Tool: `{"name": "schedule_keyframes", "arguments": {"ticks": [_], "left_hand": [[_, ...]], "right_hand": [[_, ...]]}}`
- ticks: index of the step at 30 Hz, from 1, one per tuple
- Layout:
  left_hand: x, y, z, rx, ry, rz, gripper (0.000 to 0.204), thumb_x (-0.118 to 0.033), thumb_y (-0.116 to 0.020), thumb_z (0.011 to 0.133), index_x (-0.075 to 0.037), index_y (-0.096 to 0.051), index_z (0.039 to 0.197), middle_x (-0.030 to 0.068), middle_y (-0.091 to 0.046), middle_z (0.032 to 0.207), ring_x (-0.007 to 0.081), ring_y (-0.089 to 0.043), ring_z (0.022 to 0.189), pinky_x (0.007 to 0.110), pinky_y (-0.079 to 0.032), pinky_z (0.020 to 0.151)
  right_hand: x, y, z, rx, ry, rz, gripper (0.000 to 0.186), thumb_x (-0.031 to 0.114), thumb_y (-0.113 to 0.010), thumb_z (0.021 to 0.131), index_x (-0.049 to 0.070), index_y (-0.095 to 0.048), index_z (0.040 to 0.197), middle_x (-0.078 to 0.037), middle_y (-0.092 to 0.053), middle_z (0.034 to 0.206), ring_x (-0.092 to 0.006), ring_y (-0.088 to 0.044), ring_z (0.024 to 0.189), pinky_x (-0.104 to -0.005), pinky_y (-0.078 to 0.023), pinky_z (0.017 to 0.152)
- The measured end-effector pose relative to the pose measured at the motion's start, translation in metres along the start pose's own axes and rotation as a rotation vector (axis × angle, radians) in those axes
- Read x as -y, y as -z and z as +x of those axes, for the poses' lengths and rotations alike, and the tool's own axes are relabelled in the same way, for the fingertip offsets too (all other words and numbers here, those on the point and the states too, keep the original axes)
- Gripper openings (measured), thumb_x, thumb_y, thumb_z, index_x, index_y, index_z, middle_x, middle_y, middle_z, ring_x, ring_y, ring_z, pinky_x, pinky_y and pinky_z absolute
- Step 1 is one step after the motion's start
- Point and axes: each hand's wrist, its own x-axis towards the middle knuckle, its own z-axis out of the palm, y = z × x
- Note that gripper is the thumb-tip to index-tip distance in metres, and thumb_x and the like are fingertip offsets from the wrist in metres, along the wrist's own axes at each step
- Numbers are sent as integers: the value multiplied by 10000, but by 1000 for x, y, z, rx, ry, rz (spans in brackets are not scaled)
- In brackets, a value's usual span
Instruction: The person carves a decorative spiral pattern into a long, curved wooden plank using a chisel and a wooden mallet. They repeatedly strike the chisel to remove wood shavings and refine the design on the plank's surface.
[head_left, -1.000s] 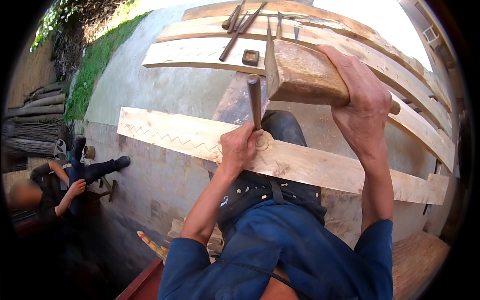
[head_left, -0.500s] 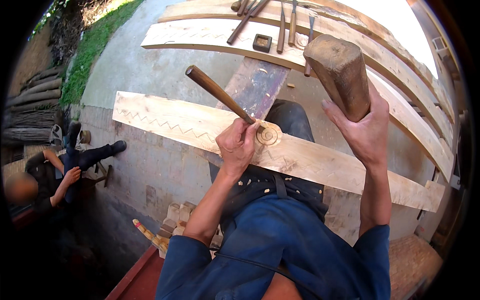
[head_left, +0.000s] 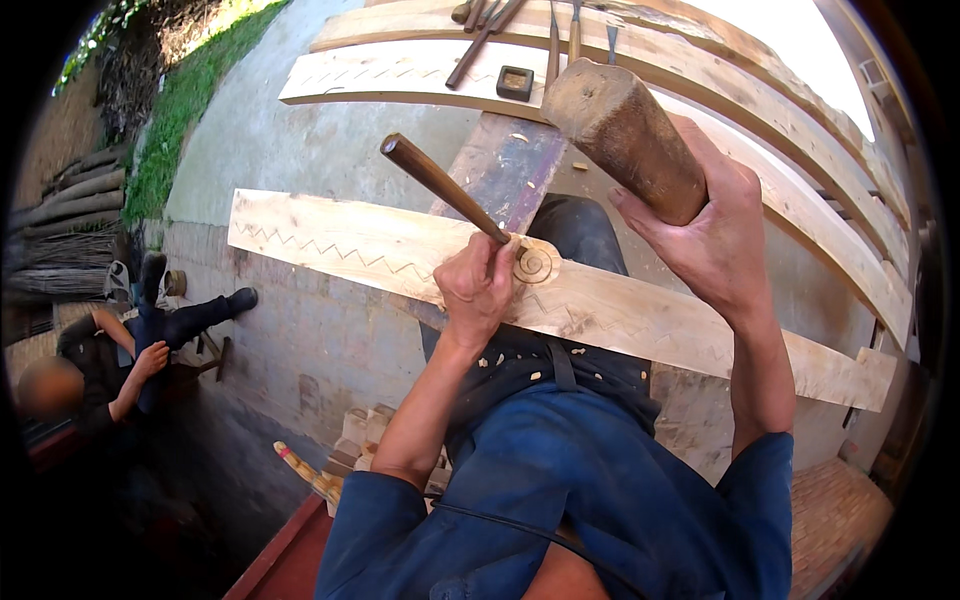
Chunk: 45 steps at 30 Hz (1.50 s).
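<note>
Across my lap lies a long pale board (head_left: 640, 315) with a carved spiral rosette (head_left: 535, 262) and pencilled zigzag lines. My left hand (head_left: 474, 288) is closed low around a wood chisel (head_left: 440, 183), its dark handle leaning up to the left. The chisel's lower end meets the board at the rosette's left edge; my fingers hide the blade. In the air to the right, my right hand (head_left: 715, 225) grips a worn wooden mallet (head_left: 630, 140). The mallet's thick head points up and left, apart from the chisel handle.
Beyond stand more long boards (head_left: 410, 72), bearing several chisels (head_left: 553, 45) and a small dark square box (head_left: 515, 83). A narrow bench plank (head_left: 500, 165) runs under the board. At left another person (head_left: 125, 345) sits near stacked logs (head_left: 75, 195). Wood blocks (head_left: 355, 440) lie by my left elbow.
The mallet in my right hand has swung left and slightly up, its head tilting further toward the chisel. My left hand and the chisel hold nearly the same place on the board.
</note>
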Motion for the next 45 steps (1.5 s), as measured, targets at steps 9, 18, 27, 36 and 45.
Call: {"name": "schedule_keyframes", "arguments": {"ticks": [9, 18, 27, 36, 45], "left_hand": [[0, -3, -1, -50, -61, 10, 124, -58, -829, 946, -37, -730, 1018, 147, -749, 786, 304, -752, 662, 381, -551, 601], [0, -2, 1, -72, -146, 6, 148, -92, -838, 937, -53, -699, 969, 122, -710, 721, 327, -703, 609, 417, -517, 563], [-5, 7, 10, 139, -52, -134, 260, -99, -768, 1045, -32, -617, 1246, 155, -808, 935, 319, -828, 823, 389, -634, 694], [-7, -1, 7, 62, -145, -111, 199, -163, -741, 1059, -66, -629, 1191, 124, -768, 809, 360, -773, 700, 451, -571, 577], [-9, -1, 5, 80, -131, -95, 174, -155, -726, 1067, -58, -632, 1178, 131, -759, 792, 361, -761, 666, 458, -558, 561]], "right_hand": [[44, 8, 65, -283, 337, 145, 485, 61, -857, 862, 7, -702, 1318, -114, -793, 1089, -218, -762, 969, -353, -614, 855], [48, -11, 68, -128, 649, -584, 552, 61, -777, 865, 175, -721, 1402, -54, -654, 885, -254, -719, 842, -382, -571, 704], [51, 0, 49, -91, 578, -569, 630, 28, -813, 791, 183, -722, 1395, -59, -689, 928, -271, -723, 866, -402, -579, 734], [61, 21, 54, -192, 404, -76, 449, 91, -865, 885, 86, -734, 1315, -80, -802, 1029, -237, -800, 895, -396, -664, 804], [49, 23, 58, -107, 286, 134, 467, 122, -858, 902, 126, -748, 1356, -78, -814, 1192, -242, -801, 1058, -375, -653, 952]]}}
